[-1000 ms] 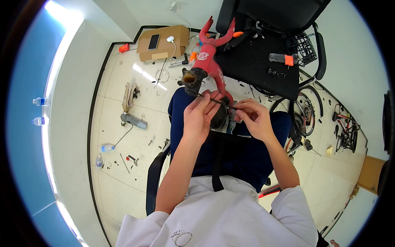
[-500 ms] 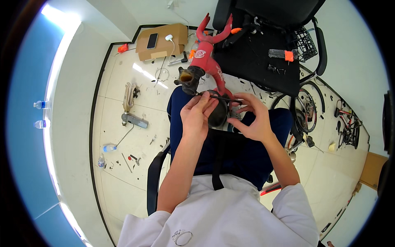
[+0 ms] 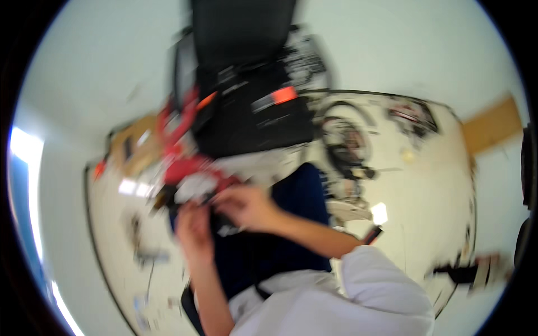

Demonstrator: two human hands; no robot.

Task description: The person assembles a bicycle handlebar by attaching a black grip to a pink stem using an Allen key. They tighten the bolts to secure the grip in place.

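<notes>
Motion blurs the whole picture. A red bicycle frame [image 3: 188,168] rests at my lap, its forked end pointing away from me and its dark fitting [image 3: 164,197] at the left. A white patch [image 3: 196,187] shows on or in front of it; I cannot tell what it is. Just below that patch my left hand [image 3: 194,227] is up with its fingers drawn together. My right hand [image 3: 246,208] reaches in from the right, fingers bent toward the left fingertips. Something small and dark is between the two hands, too smeared to name.
A black office chair [image 3: 252,126] stands ahead, with an orange-ended grey item [image 3: 283,95] on its seat. Bicycle wheels [image 3: 344,140] and parts lie on the floor to the right. A cardboard sheet [image 3: 148,151] lies at the far left, and tools [image 3: 143,255] are scattered below it.
My view has swung to the right, so everything sits further left. The thin black rod between my hands is no longer distinct. My right hand has come closer to my left.
</notes>
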